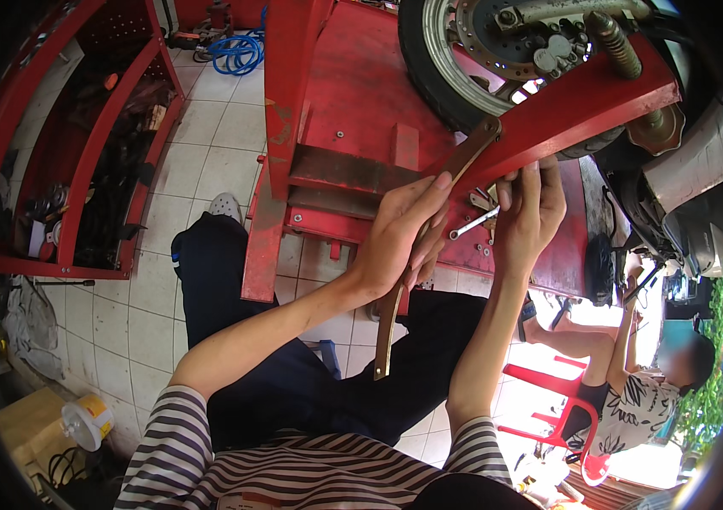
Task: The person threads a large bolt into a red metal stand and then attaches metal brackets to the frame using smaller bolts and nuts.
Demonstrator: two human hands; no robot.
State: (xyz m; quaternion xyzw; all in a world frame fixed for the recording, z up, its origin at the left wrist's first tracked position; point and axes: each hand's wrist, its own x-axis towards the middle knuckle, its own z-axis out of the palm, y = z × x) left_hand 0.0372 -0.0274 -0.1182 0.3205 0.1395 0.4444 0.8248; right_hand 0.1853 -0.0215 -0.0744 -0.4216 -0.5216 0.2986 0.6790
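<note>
My left hand (404,229) is closed around a long, flat brownish metal bar (388,327). The bar slants up from near my lap, and its upper end, with a round bolt or hole in it, lies against a red steel beam (565,119). Just under that beam is my right hand (531,204), its fingers bent together. Whatever they may pinch is too small or hidden to name. Between my hands a spanner (473,223) rests on the red platform (348,93), with a few small nuts beside it.
A motorcycle wheel (429,68) stands beyond the beam. A red post (280,102) rises in front of me. Red shelving (115,110) with parts is at the left, near a blue hose (238,55). On the right a person (633,408) sits by a red chair (548,399).
</note>
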